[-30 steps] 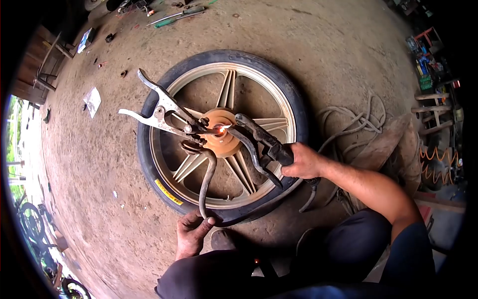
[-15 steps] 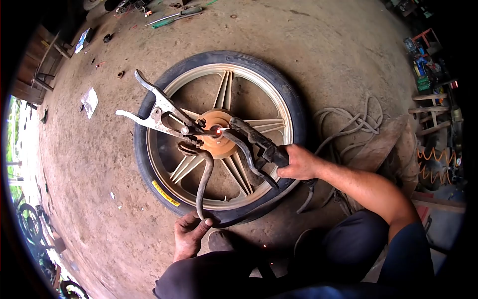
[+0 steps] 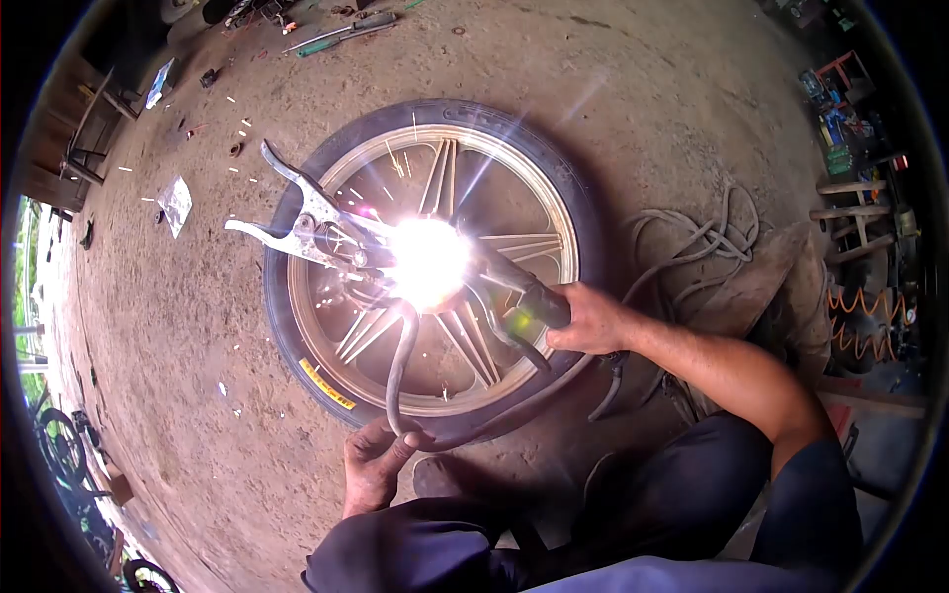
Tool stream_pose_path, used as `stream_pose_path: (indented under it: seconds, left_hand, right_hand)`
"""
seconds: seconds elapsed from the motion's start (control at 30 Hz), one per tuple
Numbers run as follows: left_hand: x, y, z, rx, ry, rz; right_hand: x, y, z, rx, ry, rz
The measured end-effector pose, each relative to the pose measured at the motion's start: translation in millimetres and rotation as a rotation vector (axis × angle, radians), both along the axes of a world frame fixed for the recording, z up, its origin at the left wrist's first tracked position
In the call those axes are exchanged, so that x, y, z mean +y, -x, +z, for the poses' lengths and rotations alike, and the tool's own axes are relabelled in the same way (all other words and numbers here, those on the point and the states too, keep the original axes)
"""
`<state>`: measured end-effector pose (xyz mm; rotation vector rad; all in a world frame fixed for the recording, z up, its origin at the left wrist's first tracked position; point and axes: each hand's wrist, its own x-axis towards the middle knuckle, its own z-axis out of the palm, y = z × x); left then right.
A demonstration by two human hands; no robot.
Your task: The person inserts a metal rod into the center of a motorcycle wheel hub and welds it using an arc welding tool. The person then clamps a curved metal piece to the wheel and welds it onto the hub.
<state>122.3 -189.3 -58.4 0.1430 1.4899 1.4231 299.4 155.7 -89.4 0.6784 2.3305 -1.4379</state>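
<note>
A wheel with a black tyre [image 3: 583,212] lies flat on the floor. White glare and flying sparks hide its hub. My right hand [image 3: 590,319] is closed round the black handle of an electrode holder [image 3: 539,300], whose front end vanishes in the glare. At the tyre's near edge, my left hand [image 3: 381,457] pinches a grey cable [image 3: 400,371] between thumb and fingers. That cable runs up towards a metal clamp [image 3: 311,219], which reaches from the left rim to the hub with its two handles spread.
A coiled cable [image 3: 707,237] lies right of the wheel beside a board [image 3: 756,282]. Screwdrivers [image 3: 341,35] lie at the top, a plastic bag [image 3: 175,206] at the left. Wooden stools [image 3: 858,214] and tools stand at the far right.
A blinding white light with sparks has replaced the small orange glow at the hub. Both hands keep their holds. The wheel appears slightly further left in view.
</note>
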Motion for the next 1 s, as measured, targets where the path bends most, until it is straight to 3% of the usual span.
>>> stream_pose_path:
  seconds: [0.17,0.27,0.3,0.4,0.47,0.5,0.53,0.63,0.67,0.73,0.77,1.0]
  left_hand:
    - [0,1,0,0.002,-0.003,-0.022]
    - [1,0,1,0.005,-0.002,0.014]
    - [0,1,0,0.024,0.024,0.006]
    - [-2,-2,-1,0.007,0.004,0.052]
    - [-3,1,-2,-0.039,-0.014,0.016]
    - [-1,0,1,0.010,0.031,0.016]
    - [-2,-2,-1,-0.003,0.002,0.046]
    - [1,0,3,-0.021,0.024,0.020]
    - [1,0,3,-0.045,0.021,0.022]
    - [-1,0,-1,-0.027,-0.026,0.026]
    - [-2,0,-2,-0.022,-0.021,0.027]
    - [-2,-2,0,-0.001,0.033,0.043]
  right_hand:
    - [0,0,1,-0.046,-0.029,0.035]
    - [-5,-3,-6,0.104,0.063,-0.055]
    - [-8,2,-9,0.163,-0.097,-0.006]
    - [-3,3,14,0.088,0.057,0.005]
    - [4,-2,-8,-0.114,-0.005,0.111]
    - [-7,-2,-8,0.158,-0.074,-0.023]
    - [-1,0,5,-0.016,0.011,0.030]
    - [-4,-4,-4,0.170,0.013,-0.037]
    - [4,-8,-15,-0.006,0.026,0.047]
    - [-6,2,11,0.177,0.124,-0.088]
    - [-1,0,3,0.066,0.059,-0.042]
    - [-2,-2,-1,0.068,0.040,-0.036]
